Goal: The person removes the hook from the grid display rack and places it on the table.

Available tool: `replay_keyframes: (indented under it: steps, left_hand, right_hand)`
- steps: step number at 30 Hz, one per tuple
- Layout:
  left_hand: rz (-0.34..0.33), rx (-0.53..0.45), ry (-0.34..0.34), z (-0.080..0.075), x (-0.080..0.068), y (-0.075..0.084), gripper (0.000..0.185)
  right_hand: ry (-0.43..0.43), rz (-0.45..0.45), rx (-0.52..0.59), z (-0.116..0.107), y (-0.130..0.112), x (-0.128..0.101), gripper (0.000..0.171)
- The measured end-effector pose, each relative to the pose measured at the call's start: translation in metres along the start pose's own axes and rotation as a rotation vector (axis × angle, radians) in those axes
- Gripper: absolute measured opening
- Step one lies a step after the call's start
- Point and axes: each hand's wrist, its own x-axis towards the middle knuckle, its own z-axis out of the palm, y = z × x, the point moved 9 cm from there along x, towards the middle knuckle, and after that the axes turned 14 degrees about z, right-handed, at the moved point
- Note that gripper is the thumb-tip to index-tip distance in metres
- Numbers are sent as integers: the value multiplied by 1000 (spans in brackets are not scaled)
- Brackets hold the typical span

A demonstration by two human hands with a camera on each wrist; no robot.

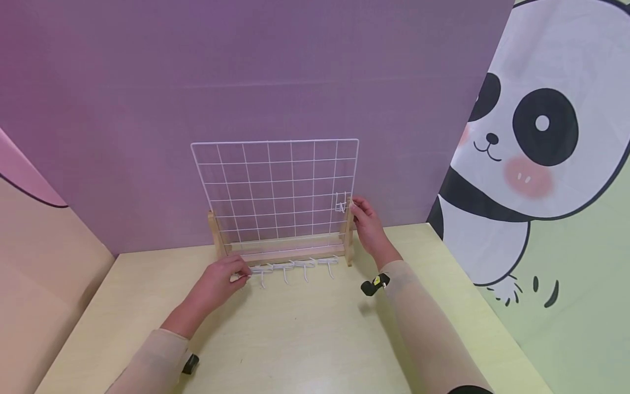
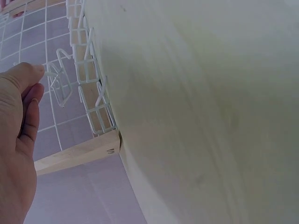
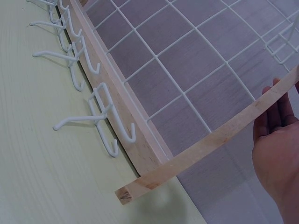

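Note:
A white wire grid panel (image 1: 280,181) stands in a wooden stand (image 1: 275,253). My left hand (image 1: 220,280) is low at the stand's left front; its thumb and fingers pinch a white wire hook (image 2: 60,84), shown in the left wrist view. Several more such hooks (image 3: 100,114) lie in a row along the stand's front rail. My right hand (image 1: 369,225) holds the stand's right wooden upright (image 3: 224,133), fingers passing behind it in the right wrist view. Close to those fingers, another white hook (image 1: 340,203) hangs on the grid near its right edge.
The stand sits at the back of a pale wooden table (image 1: 295,339). Behind it rises a purple wall covering (image 1: 275,65). To the right is a wall with a panda drawing (image 1: 546,186).

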Motion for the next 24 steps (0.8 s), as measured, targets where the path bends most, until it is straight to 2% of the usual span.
replay_keyframes:
  steps: [5, 15, 24]
  left_hand:
    - [-19, 9, -42, 6, -3, -4, 23]
    - [-7, 23, -78, 11, -5, -10, 25]
    - [-40, -13, -118, 16, -6, -15, 25]
  right_hand:
    - [4, -2, -1, 0, 0, 0, 27]
    - [7, -6, 7, 0, -1, 0, 28]
    - [2, -12, 5, 2, -2, -3, 30]
